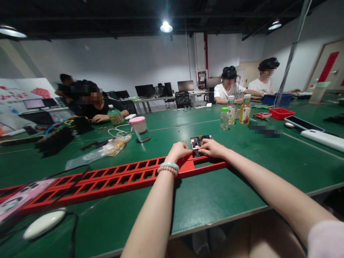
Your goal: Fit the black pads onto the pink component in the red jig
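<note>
A small electronic device with dark inner parts showing [194,143] is at the far edge of a red slotted metal frame [145,174]. My left hand [179,152], with a pale bangle and a beaded bracelet at its wrist, is closed at the device's near left corner. Whatever its fingertips pinch is too small to make out. From the right, my right hand [212,147] reaches over the device, thumb and fingers drawn together on its near side. These fingers hide part of the device, and what they grip cannot be seen clearly.
On the green table [215,193] are a pink-lidded jar [141,130], plastic bags [107,150], several bottles, a red tray [281,114] and a phone [303,123]. A white mouse [44,223] and dark cables lie near left. Several people sit or stand beyond.
</note>
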Demonstrator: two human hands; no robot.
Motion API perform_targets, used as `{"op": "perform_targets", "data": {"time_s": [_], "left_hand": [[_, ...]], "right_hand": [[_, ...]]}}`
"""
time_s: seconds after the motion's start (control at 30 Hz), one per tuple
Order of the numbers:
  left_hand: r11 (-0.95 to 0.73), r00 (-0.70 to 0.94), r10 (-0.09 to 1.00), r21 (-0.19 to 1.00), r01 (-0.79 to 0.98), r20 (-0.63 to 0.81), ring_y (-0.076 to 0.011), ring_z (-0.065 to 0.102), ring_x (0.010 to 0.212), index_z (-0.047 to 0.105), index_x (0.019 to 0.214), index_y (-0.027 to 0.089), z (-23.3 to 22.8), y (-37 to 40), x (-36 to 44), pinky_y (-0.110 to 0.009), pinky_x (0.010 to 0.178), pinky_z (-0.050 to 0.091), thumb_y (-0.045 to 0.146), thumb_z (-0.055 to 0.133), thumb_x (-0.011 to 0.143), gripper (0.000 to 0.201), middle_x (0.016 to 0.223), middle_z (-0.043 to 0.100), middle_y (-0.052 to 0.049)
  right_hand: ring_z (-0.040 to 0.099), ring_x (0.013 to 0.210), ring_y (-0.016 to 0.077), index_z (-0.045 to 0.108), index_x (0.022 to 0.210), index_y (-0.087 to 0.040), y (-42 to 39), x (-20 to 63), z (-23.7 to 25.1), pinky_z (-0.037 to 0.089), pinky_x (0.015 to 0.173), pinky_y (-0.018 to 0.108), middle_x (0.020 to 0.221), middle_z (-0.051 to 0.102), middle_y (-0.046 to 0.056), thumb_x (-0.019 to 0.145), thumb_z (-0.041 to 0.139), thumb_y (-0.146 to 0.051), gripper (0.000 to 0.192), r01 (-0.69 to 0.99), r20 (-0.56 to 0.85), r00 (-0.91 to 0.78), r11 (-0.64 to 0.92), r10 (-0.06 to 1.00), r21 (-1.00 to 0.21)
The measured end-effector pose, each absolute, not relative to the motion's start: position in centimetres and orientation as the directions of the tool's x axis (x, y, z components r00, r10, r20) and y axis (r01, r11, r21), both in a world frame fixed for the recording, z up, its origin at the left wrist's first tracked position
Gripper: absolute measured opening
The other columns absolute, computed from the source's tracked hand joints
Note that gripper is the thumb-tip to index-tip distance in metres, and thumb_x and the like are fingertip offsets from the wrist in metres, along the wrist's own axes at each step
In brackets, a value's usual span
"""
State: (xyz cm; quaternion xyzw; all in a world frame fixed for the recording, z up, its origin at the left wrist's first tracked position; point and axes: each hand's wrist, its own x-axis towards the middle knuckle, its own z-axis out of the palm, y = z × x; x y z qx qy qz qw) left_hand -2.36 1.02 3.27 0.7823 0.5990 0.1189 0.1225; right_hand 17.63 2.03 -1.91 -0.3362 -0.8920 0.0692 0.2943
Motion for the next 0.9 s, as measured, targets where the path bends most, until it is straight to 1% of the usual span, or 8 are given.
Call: {"op": "perform_targets", "data": {"time_s": [0.13,0.27,0.4,0.57,0.67,0.8,0.9], "left_hand": [[-0.254,0.233,0.967,0.378,0.890,0.100,-0.0127,0.050,0.052,0.064,0.064,0.014,2.1,0.9,-2.5,-0.022,0.047,0.031,0.045,0.056,0.067,0.033,0.055,0.060,-0.003],[-0.280,0.239,0.959,0.368,0.887,0.153,-0.0141,0.050,0.053,0.062,0.061,0.015,1.6,1.2,-2.4,-0.023,0.049,0.031,0.048,0.055,0.068,0.034,0.055,0.059,-0.003],[-0.310,0.262,0.948,0.345,0.886,0.179,-0.0152,0.051,0.056,0.060,0.061,0.016,1.3,1.4,-2.4,-0.024,0.052,0.032,0.047,0.054,0.070,0.033,0.059,0.060,-0.004],[-0.335,0.290,0.940,0.318,0.887,0.181,-0.0162,0.054,0.061,0.061,0.064,0.016,1.2,1.4,-2.2,-0.024,0.055,0.034,0.043,0.053,0.074,0.030,0.064,0.063,-0.005],[-0.342,0.301,0.937,0.305,0.889,0.175,-0.0163,0.055,0.061,0.061,0.066,0.016,1.2,1.4,-2.1,-0.024,0.055,0.035,0.043,0.053,0.075,0.030,0.066,0.064,-0.005],[-0.334,0.297,0.941,0.292,0.896,0.164,-0.0172,0.056,0.064,0.062,0.069,0.015,1.2,1.3,-2.0,-0.024,0.056,0.036,0.045,0.054,0.074,0.032,0.068,0.065,-0.007],[-0.327,0.297,0.944,0.290,0.899,0.143,-0.0174,0.057,0.065,0.064,0.069,0.014,1.1,1.4,-2.0,-0.024,0.057,0.037,0.048,0.053,0.075,0.036,0.069,0.065,-0.007]], "right_hand": [[0.054,0.079,0.0134,0.071,0.088,-0.017,2.1,17.7,-2.1,0.042,0.076,0.026,0.087,0.057,0.007,0.085,0.049,-0.034,0.028,0.563,0.480,-0.591,0.758,0.648,-0.330],[0.054,0.082,0.0141,0.071,0.094,-0.019,2.0,17.7,-2.3,0.042,0.078,0.028,0.091,0.057,0.007,0.085,0.049,-0.035,0.029,0.580,0.483,-0.583,0.751,0.653,-0.315],[0.054,0.080,0.0141,0.069,0.099,-0.020,1.7,17.6,-2.2,0.042,0.076,0.027,0.090,0.056,0.006,0.084,0.051,-0.035,0.028,0.612,0.469,-0.580,0.737,0.666,-0.289],[0.053,0.075,0.0138,0.069,0.101,-0.020,1.3,17.6,-1.8,0.042,0.072,0.027,0.089,0.056,0.007,0.083,0.052,-0.034,0.027,0.626,0.466,-0.584,0.734,0.664,-0.261],[0.053,0.076,0.0143,0.068,0.101,-0.021,1.2,17.6,-1.9,0.042,0.072,0.027,0.090,0.055,0.007,0.083,0.052,-0.034,0.027,0.634,0.463,-0.587,0.733,0.664,-0.247],[0.053,0.084,0.0158,0.066,0.106,-0.022,1.1,17.5,-2.1,0.042,0.078,0.030,0.097,0.054,0.007,0.082,0.054,-0.035,0.030,0.638,0.493,-0.561,0.727,0.665,-0.254],[0.053,0.090,0.0170,0.062,0.111,-0.021,1.0,17.5,-2.1,0.041,0.083,0.031,0.100,0.054,0.009,0.084,0.052,-0.035,0.033,0.652,0.543,-0.501,0.706,0.674,-0.276]]}}
